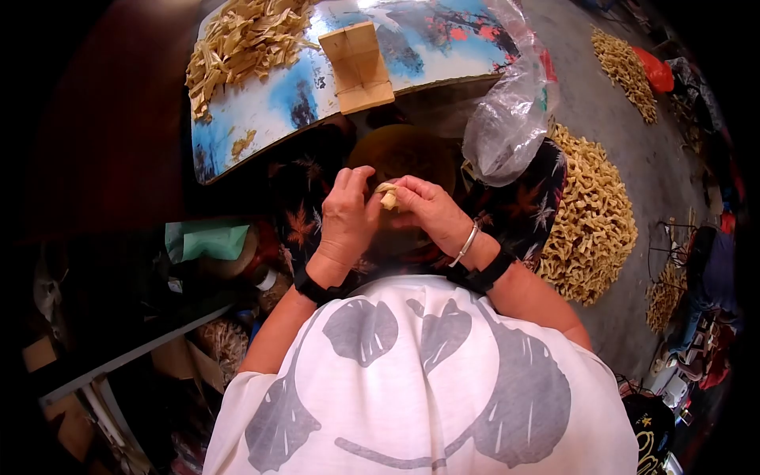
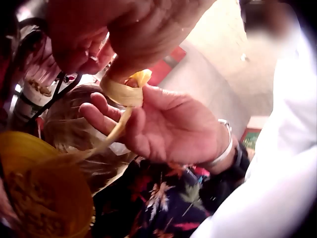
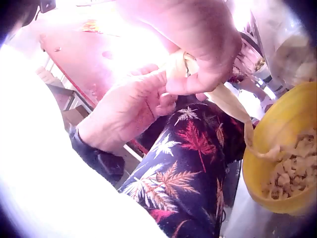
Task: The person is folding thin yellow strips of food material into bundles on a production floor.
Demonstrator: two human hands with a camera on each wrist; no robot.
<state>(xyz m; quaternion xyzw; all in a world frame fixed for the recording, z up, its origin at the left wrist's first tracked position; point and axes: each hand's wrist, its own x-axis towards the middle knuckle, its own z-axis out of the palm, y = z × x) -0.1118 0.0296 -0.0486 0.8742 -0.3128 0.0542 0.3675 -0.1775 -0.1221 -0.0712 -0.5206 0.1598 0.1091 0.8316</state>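
Note:
A pale yellow flat strip [image 1: 388, 195] is bent into a loop between both hands, above the lap. My left hand [image 1: 348, 210] has the loop wrapped round a finger, as the left wrist view shows. Thumb and fingers of my right hand [image 1: 435, 211], the one with the bracelet, pinch the loop from the other side. From it the strip's tail [image 3: 232, 105] hangs toward a yellow bowl [image 3: 252, 171]. Small pale pieces [image 3: 293, 173] lie in that bowl.
Ahead stands a table [image 1: 281, 107] with a blue printed top, bearing a heap of strips [image 1: 249, 39] and a wooden stand [image 1: 356, 67]. A clear plastic bag [image 1: 503, 127] hangs at its right corner. Knotted pieces [image 1: 590, 222] are piled at the right.

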